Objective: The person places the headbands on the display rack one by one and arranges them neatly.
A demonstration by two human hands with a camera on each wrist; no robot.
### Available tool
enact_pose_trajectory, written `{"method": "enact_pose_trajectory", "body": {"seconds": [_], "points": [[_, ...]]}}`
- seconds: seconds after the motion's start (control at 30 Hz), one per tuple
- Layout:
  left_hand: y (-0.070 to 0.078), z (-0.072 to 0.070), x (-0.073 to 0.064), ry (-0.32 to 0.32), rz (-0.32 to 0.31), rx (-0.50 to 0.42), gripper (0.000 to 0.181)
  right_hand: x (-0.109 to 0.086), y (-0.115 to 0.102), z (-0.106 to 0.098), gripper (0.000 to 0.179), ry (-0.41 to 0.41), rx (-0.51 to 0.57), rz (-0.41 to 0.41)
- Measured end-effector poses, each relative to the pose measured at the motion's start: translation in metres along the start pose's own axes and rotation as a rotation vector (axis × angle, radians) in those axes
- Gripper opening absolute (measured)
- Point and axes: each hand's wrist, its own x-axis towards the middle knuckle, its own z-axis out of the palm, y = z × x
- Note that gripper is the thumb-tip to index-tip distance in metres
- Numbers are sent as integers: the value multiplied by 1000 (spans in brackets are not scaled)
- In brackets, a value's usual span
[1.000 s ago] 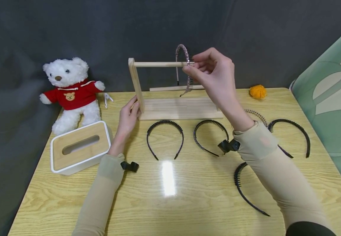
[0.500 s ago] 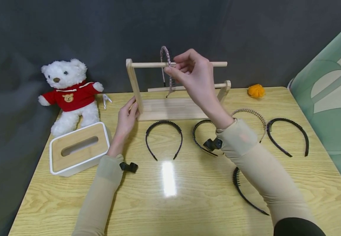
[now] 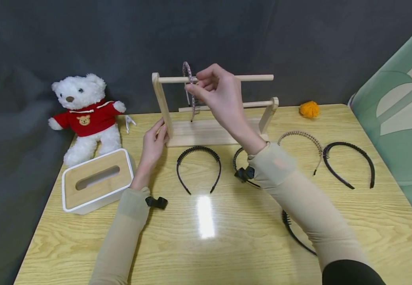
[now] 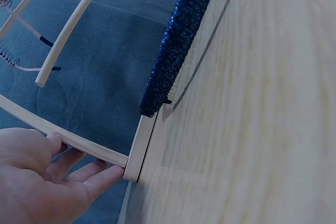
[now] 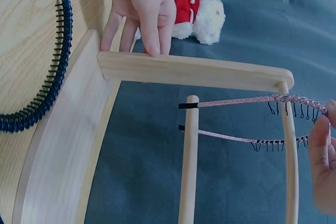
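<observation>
My right hand (image 3: 220,93) pinches a pink braided headband (image 5: 236,101) with small comb teeth between thumb and fingers. The headband straddles the upper rod of a wooden rack (image 3: 206,134), near the rod's left end, and its two black-tipped ends hang toward the lower rod. My left hand (image 3: 153,142) holds the rack's left upright (image 5: 189,72) low down, close to the base. In the left wrist view its thumb and fingertips (image 4: 113,176) meet the upright's edge. Only part of my right hand shows in the right wrist view.
On the table before the rack lie a dark toothed headband (image 3: 198,148), another partly under my right forearm, a beige one (image 3: 300,133) and a black one (image 3: 367,158). A tissue box (image 3: 97,182), a teddy bear (image 3: 82,114) and an orange yarn ball (image 3: 310,109) stand around.
My right hand has moved left along the upper rod, carrying the pink headband from near the middle toward the left upright. My left hand has stayed on the upright.
</observation>
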Motion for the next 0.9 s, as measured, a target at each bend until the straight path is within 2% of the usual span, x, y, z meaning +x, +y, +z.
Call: {"method": "enact_pose_trajectory", "body": {"seconds": [0.5, 0.9], "points": [[0, 0, 0, 3, -6, 9, 45, 9, 3, 30, 31, -15, -9, 9], [-4, 0, 2, 6, 10, 19, 44, 13, 1, 47, 30, -27, -88, -30]]}}
